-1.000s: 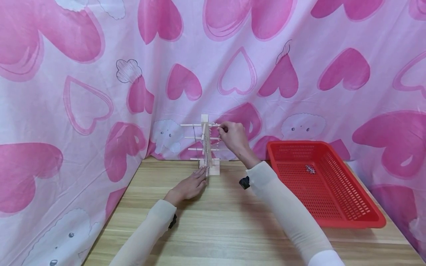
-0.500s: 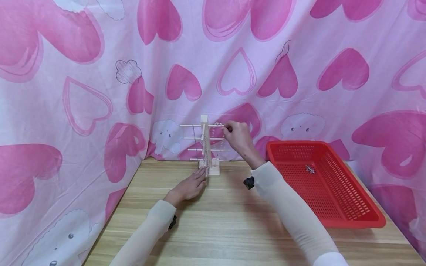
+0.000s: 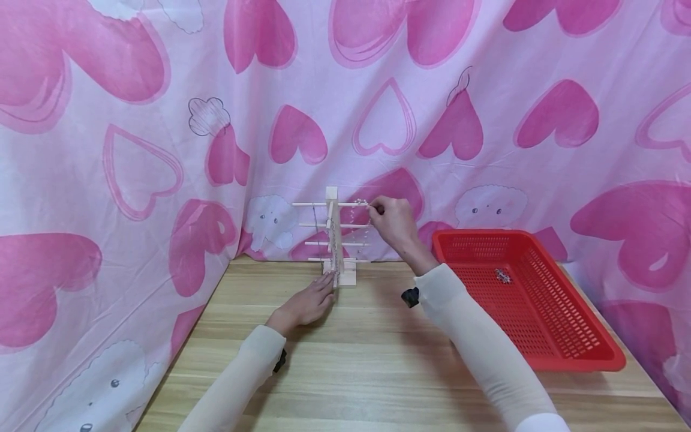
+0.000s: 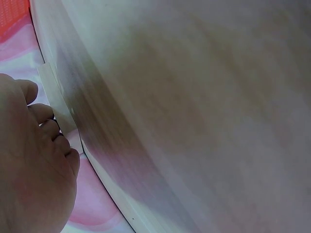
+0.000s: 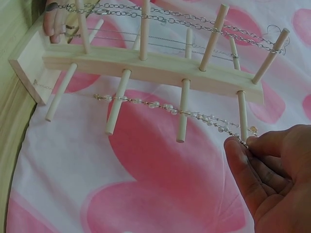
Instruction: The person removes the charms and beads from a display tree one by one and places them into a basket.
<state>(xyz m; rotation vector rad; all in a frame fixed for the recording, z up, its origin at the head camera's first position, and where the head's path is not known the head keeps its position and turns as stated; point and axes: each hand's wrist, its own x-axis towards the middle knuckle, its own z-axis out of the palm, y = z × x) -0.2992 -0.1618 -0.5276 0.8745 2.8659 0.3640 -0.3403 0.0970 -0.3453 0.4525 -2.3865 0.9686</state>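
A wooden jewelry stand [image 3: 332, 194] with several pegs on each side stands upright at the table's back edge. My left hand [image 3: 306, 303] rests with extended fingers at the stand's base; the left wrist view shows its palm side [image 4: 34, 170]. At the tip of the top right peg [image 5: 243, 116], my right hand [image 3: 396, 223] pinches a clear-beaded necklace [image 5: 167, 107] between thumb and forefinger. From that peg the beads hang down past the lower pegs. Silver chains [image 5: 187, 22] hang on other pegs of the stand.
A red plastic basket [image 3: 577, 363] sits on the right of the table, with a small heap of beaded jewelry [image 3: 503, 275] inside. Behind the wooden table [image 3: 345, 360] hangs a pink heart-patterned cloth [image 3: 442, 180], which also covers both sides.
My right hand has shifted right, away from the stand's post, drawing the beaded necklace outward along the top right peg. My left hand has stayed at the base.
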